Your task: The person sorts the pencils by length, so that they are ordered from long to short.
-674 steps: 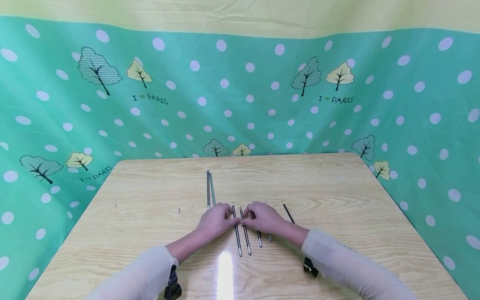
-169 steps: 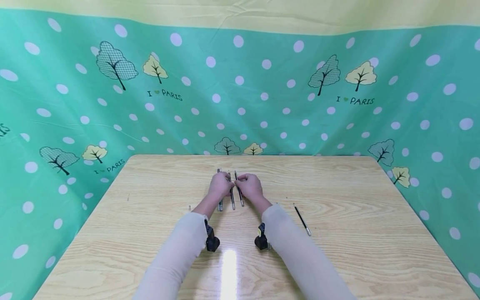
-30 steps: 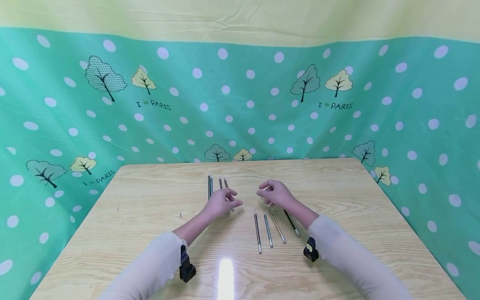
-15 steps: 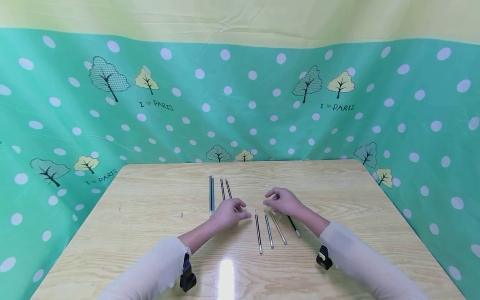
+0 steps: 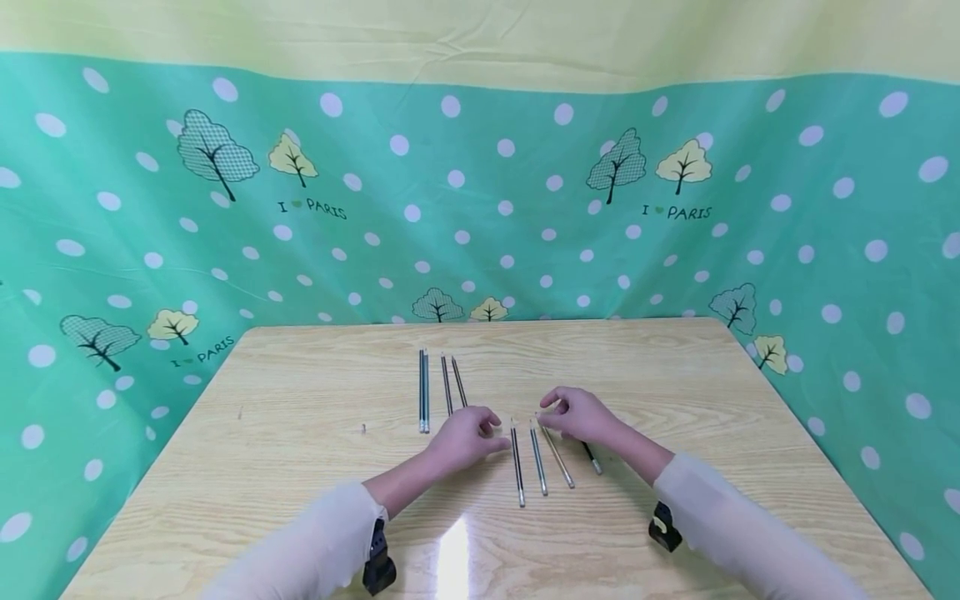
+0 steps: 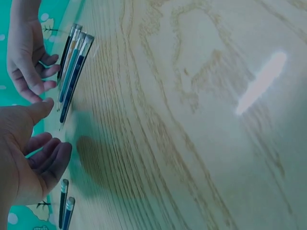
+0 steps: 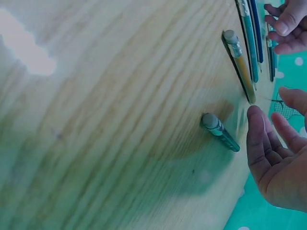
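Note:
My left hand (image 5: pixel 467 437) hovers over the table with loosely bent fingers and nothing between them. It covers the lower ends of two dark pencils, a left one (image 5: pixel 446 383) and a right one (image 5: pixel 459 383). Just to its right lie a dark striped pencil (image 5: pixel 517 467), a blue-green pencil (image 5: pixel 538 462) and a yellow pencil (image 5: pixel 558 460), erasers toward me. My right hand (image 5: pixel 585 415), fingers relaxed, is held near the yellow pencil's tip and holds nothing. It partly hides a black pencil (image 5: pixel 591 458). In the right wrist view the yellow pencil (image 7: pixel 243 72) sits beside the fingertips.
Side by side at the back left lie a dark pencil (image 5: pixel 421 392) and a teal pencil (image 5: pixel 427 396). A tiny stub (image 5: pixel 363 428) is left of them. The wooden table (image 5: pixel 300 400) meets a green dotted curtain (image 5: pixel 480 200) behind. Each wrist carries a black camera (image 5: pixel 378 567).
Over the last second both hands have moved nearer to me and rightward, away from the back pencils. Since the earlier frames, two dark pencils have come to lie beside the back pair.

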A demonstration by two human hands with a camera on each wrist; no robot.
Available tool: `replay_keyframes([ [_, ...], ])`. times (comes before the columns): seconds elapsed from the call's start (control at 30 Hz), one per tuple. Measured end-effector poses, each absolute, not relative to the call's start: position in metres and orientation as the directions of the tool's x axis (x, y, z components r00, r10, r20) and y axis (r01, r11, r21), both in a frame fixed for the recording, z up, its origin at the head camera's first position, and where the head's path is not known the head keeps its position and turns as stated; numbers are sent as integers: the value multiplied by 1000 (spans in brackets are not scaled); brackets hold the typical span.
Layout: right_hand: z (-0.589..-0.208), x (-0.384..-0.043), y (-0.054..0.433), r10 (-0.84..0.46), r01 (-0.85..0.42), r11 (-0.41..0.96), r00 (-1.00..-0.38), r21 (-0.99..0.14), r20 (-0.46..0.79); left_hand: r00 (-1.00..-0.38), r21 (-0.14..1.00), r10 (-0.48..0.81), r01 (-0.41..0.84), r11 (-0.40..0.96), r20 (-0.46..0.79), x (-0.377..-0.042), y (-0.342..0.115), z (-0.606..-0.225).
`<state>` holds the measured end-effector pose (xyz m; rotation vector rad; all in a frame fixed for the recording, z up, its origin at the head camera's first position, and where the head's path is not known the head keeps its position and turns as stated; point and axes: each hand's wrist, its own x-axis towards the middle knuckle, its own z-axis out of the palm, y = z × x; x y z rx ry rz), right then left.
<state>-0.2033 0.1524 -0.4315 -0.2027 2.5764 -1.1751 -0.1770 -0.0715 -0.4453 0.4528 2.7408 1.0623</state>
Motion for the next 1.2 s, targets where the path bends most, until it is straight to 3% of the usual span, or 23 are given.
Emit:
replay_keyframes([
  [0.27, -435, -198, 153, -298, -57, 687, -931, -725, -209, -942, 656, 335, 240, 716, -21, -171, -66, -449],
  [0.97, -441, -189, 151, -270, -78, 745, -944, -663, -192, -974, 545, 227, 203, 814, 24, -164, -44, -453],
  [1.2, -442, -187, 150, -256, -76, 769, -947, -634, -196, -976, 586, 218, 176, 791, -1, -167, -43, -455],
])
